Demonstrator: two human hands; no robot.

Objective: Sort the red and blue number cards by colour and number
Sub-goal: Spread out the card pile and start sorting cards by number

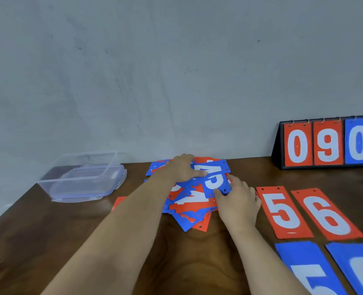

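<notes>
— In the middle of the bench (48, 241), up against the wall, that's the unsorted pile (192, 204): red and blue number cards lying crosswise over each other, all mixed.

— And the hands are both in it?

— Both. The right hand (238, 207) pinches the near corner of a blue 5 card (215, 183) on top of the heap, thumb and fingers closed on its edge. The left hand (180, 169) lies palm-down on the far side of the pile with the thumb stretched toward a blue 4 (208, 168). It presses and holds nothing, as far as I can see, though its fingertips are hidden behind the hand.

— How much is actually sorted?

— Little, I'd say. To the right of the pile a red 5 (282, 211) and a red 6 (327, 213) lie side by side, face up. Nearer us sit two blue cards (310, 271). The first reads 5 and the other is cut off at the edge, so I can't read it. One red card (119, 202) peeks out left of the forearm.

— So four or five placed, and the heap to go.

— Most of the work is left, by my guess. The blue 5 looks bound for the blue row.

— What else is about?

— A clear plastic box (82, 177) at the far left, and a flip scoreboard (325, 143) standing at the far right.
</notes>
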